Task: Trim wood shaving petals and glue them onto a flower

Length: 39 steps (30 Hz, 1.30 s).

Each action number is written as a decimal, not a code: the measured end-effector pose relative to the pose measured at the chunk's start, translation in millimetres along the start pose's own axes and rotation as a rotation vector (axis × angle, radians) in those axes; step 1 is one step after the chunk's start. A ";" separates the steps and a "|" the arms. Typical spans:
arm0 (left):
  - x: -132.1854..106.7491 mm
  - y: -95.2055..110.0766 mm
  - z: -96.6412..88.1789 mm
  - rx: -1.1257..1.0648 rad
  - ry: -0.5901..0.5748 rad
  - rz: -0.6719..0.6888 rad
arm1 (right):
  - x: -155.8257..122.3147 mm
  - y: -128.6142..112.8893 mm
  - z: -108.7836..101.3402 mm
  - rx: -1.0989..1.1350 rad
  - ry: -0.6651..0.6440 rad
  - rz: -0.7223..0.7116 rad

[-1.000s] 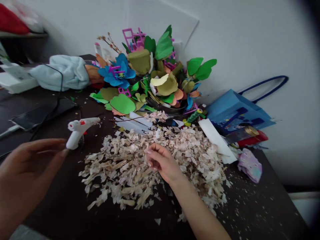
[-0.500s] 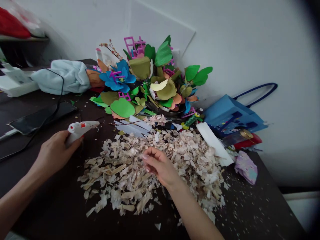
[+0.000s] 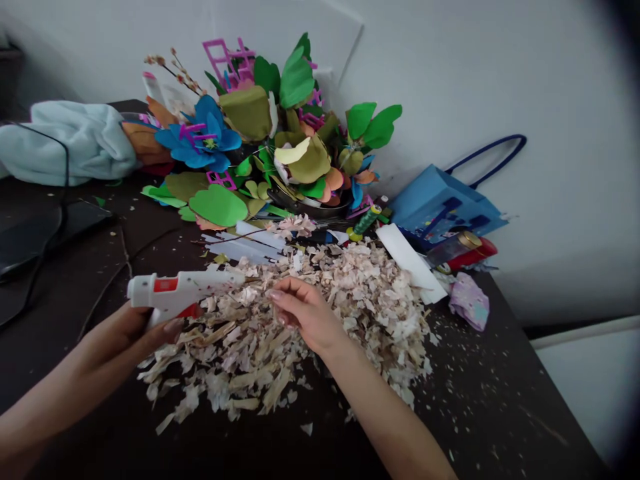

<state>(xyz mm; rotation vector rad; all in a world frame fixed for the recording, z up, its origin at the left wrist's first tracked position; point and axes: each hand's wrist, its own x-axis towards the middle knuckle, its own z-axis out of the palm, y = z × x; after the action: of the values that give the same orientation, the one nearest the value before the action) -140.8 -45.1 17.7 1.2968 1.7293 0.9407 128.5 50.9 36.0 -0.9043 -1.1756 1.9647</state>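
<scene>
A white hot glue gun (image 3: pixel 193 287) with red parts is in my left hand (image 3: pixel 123 343), its fingers wrapped round the handle. The gun's nozzle points right, close to the fingertips of my right hand (image 3: pixel 307 313). That hand is closed in a pinch above a wide heap of pale, dry petal-like flakes (image 3: pixel 260 373). Whatever sits between its fingertips is too small to make out. Behind the heap lie translucent glue sticks (image 3: pixel 240 245) and a small pinkish blossom cluster (image 3: pixel 295 225).
A bowl of colourful felt-like flowers and leaves (image 3: pixel 300 160) stands against the wall. At right are a blue bag (image 3: pixel 445 200), a white block (image 3: pixel 410 260) and a crumpled lilac piece (image 3: pixel 469 301). A phone (image 3: pixel 55 230), a black cable and light-blue cloth (image 3: pixel 75 143) lie left.
My left hand has brought the glue gun rightwards and turned its nozzle toward my right hand. The right hand stays pinched above the flakes. The view has shifted to the right.
</scene>
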 end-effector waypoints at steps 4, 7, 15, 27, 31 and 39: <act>9.6 -18.5 0.7 0.079 -0.057 0.113 | -0.2 -1.3 0.3 -0.015 0.035 0.000; 12.5 -34.0 -2.3 0.161 -0.120 0.218 | 0.3 0.2 -0.4 -0.023 0.048 -0.014; -3.5 -25.2 4.7 0.224 -0.043 0.269 | 0.3 -1.4 0.1 -0.055 0.074 -0.016; -3.6 -18.7 6.4 0.249 0.013 0.385 | 1.7 0.5 1.8 -0.091 0.113 -0.030; -3.6 -12.5 7.5 0.267 0.016 0.425 | 1.2 0.3 1.5 -0.117 0.117 -0.042; -7.5 -10.7 8.2 0.341 0.021 0.436 | 0.0 -1.2 0.1 -0.194 0.139 -0.071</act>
<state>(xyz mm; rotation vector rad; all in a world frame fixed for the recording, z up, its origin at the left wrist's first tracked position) -136.4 -53.7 5.7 1.9488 1.7053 0.9190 128.7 51.3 37.1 -1.0645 -1.3142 1.7243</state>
